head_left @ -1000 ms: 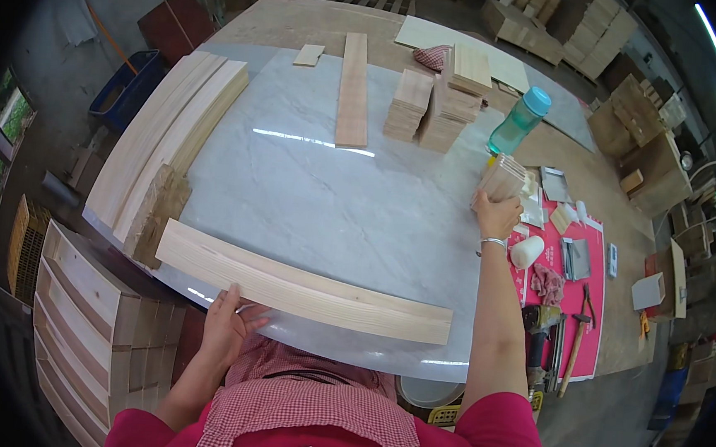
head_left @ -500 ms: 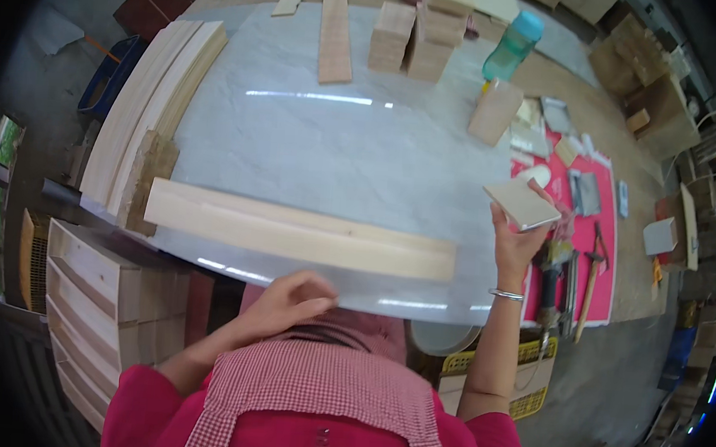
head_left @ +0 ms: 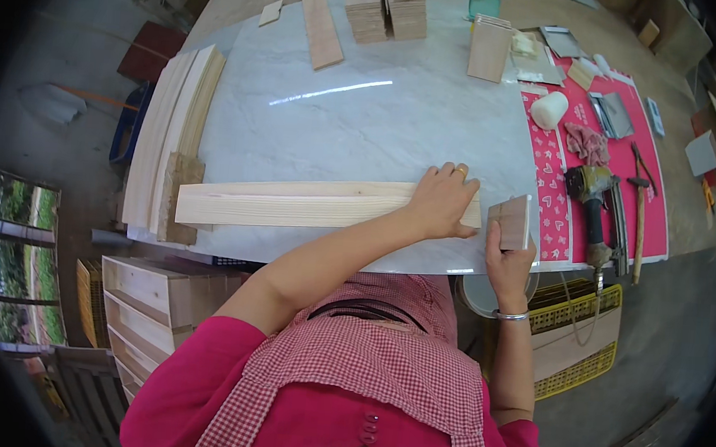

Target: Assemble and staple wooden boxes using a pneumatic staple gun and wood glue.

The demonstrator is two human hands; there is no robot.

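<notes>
My left hand point(head_left: 445, 201) reaches across to the right end of a long pale wooden board point(head_left: 293, 205). Its fingers bend over the far edge and the thumb sits at the near edge. A small rectangular wooden panel point(head_left: 508, 221) is upright in my right hand point(head_left: 511, 267), with the thumb on its face. The panel stands just right of the board's end, with a small gap between them. A wooden block point(head_left: 181, 199) meets the board's left end.
Long planks point(head_left: 170, 127) are stacked at the left of the marble-patterned tabletop point(head_left: 298, 136). Small panels point(head_left: 387, 11) stand in piles at the back. A nail gun point(head_left: 593, 207), a hammer point(head_left: 638, 226) and a white roll point(head_left: 548, 110) lie on a pink cloth point(head_left: 554, 212) at right.
My left hand has moved from the near table edge onto the board's right end. The right hand has lowered the panel and turned it upright beside that end. The view has shifted.
</notes>
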